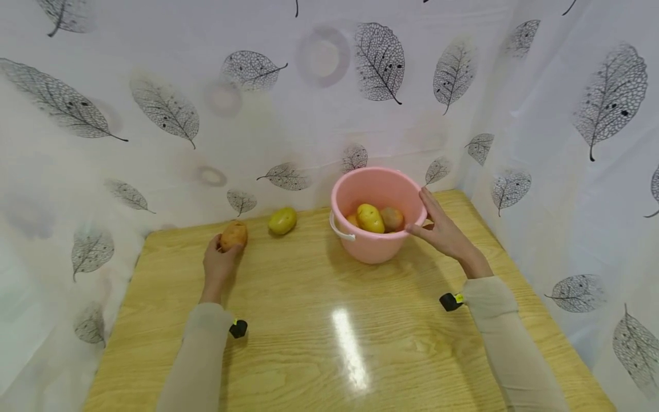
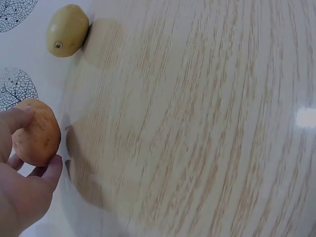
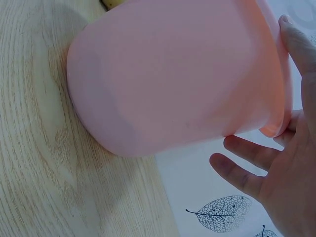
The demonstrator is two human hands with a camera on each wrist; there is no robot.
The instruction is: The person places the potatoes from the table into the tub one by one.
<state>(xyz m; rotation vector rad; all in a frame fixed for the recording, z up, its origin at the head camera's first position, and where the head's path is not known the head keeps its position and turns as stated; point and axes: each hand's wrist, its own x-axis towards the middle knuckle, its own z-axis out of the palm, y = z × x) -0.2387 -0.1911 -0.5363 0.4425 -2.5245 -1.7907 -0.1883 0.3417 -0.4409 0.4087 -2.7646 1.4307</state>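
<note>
At the back left of the table, my left hand (image 1: 219,262) grips a brown potato (image 1: 234,236) between thumb and fingers. In the left wrist view the potato (image 2: 38,133) shows small dark eyes, with the thumb across one side and fingertips below. A pink bucket (image 1: 373,252) with a white handle stands upright on the right. Inside it lie a yellow fruit (image 1: 370,218) and a brownish round item (image 1: 392,219); others are partly hidden. My right hand (image 1: 444,230) rests at the bucket's right rim with spread fingers, touching the outside (image 3: 173,79).
A smooth yellow-green fruit (image 1: 282,221), mango-like, lies near the table's back edge between the potato and bucket. Leaf-patterned white curtain (image 1: 288,126) borders the wooden table (image 1: 288,320) at the back and sides. Light glares off the tabletop in front of the bucket.
</note>
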